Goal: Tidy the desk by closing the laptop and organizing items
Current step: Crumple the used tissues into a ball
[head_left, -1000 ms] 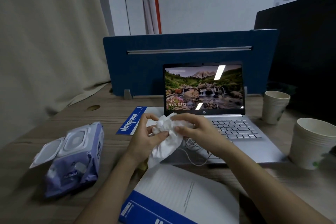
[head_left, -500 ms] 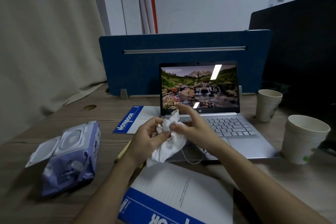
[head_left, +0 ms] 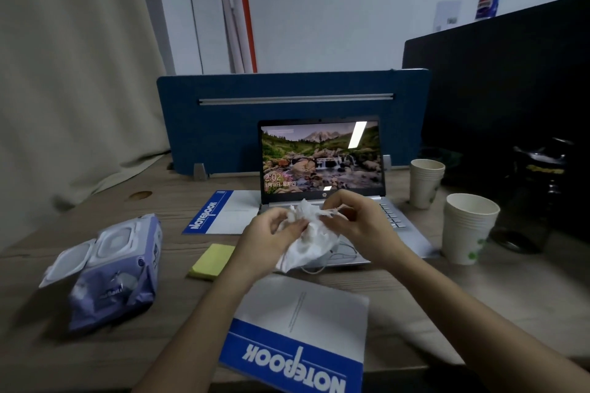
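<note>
An open silver laptop point(head_left: 321, 158) stands at the middle of the wooden desk, its screen lit with a landscape picture. Above its keyboard I hold a crumpled white wipe point(head_left: 309, 234) with both hands. My left hand point(head_left: 266, 241) pinches its left side and my right hand point(head_left: 359, 223) grips its top right. A purple wipes pack point(head_left: 116, 271) lies at the left with its lid flipped open. One blue-and-white notebook point(head_left: 301, 333) lies near me, another notebook point(head_left: 223, 212) lies left of the laptop. A yellow sticky-note pad point(head_left: 212, 260) sits between them.
Two stacks of paper cups point(head_left: 426, 182) point(head_left: 467, 228) stand right of the laptop. A thin white cable point(head_left: 340, 257) trails on the laptop's front edge. A blue divider panel point(head_left: 287, 89) closes the back, a dark monitor point(head_left: 510, 80) and dark objects fill the right.
My hands have spread the wipe a little and my left hand has drawn away from the right. The view has lifted and shifted, so the yellow pad now shows.
</note>
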A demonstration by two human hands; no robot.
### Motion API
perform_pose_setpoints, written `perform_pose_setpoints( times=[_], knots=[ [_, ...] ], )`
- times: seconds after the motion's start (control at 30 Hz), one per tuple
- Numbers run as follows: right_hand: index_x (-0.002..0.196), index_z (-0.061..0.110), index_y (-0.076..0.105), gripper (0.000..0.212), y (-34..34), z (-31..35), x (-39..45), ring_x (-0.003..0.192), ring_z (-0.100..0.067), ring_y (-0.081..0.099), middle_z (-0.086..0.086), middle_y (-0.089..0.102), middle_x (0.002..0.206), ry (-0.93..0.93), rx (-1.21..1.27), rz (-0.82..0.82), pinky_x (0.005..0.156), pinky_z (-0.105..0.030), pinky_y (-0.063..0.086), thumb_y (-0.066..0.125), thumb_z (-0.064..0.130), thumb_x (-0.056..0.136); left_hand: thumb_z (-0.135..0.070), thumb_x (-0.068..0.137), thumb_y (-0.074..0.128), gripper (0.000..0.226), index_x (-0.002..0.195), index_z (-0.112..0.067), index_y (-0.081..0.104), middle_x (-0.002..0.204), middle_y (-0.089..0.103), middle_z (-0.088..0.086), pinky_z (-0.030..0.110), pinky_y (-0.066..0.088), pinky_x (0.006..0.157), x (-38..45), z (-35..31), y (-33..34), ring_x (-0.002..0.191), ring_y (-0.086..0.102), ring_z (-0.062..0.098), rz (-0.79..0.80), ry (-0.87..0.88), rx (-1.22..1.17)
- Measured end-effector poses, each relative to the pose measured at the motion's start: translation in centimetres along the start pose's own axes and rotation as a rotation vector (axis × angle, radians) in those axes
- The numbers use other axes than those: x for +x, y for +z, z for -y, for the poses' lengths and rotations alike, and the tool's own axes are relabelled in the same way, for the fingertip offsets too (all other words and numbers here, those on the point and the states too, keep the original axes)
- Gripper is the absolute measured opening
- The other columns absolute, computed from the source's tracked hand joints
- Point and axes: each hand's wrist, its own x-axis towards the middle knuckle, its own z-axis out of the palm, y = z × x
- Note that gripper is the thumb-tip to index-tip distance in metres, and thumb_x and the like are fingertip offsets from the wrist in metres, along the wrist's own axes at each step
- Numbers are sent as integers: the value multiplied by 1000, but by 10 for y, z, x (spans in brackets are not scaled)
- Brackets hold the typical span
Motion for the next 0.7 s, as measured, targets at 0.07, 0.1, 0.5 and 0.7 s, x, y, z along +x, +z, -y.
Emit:
perform_pose_setpoints(
  times=[0.07, 0.1, 0.5, 0.7],
  knots=[
    [85, 12, 65, 14, -9, 7, -9, 63, -11, 58, 8, 64, 79, -25, -56, -30, 55, -26, 44, 65, -2, 87, -44, 86, 69, 25, 104, -28, 71, 101, 76, -8, 35, 57, 83, -4, -9, 7, 93, 71, 11, 10, -23, -36],
    [85, 13, 66, 18, -13, 10, -13, 68, -15, 61, 5, 65, 84, -43, -86, -48, 58, -31, 48, 64, -5, 86, -41, 88, 69, 21, 105, -28, 71, 102, 76, -7, 32, 58, 80, -6, -13, 11, 94, 72, 10, 9, -36, -83],
    [91, 11, 78, 12, -58, 32, -79, 97, -8, 64, 9, 69, 105, -56, -215, -92, 77, -31, 54, 67, 12, 88, -30, 89, 68, 25, 106, -12, 65, 105, 72, 17, 43, 56, 76, -30, -38, 75, 91, 70, 33, 57, -324, -595],
    [98, 14, 65, 21, -77, 31, -117, 91, -13, 65, 2, 67, 104, 89, -27, -235, 75, -37, 56, 75, 5, 81, -1, 86, 68, 16, 95, -12, 62, 88, 73, 11, 33, 56, 58, -48, -46, 115, 73, 72, 23, 102, -261, -622]
  ],
)
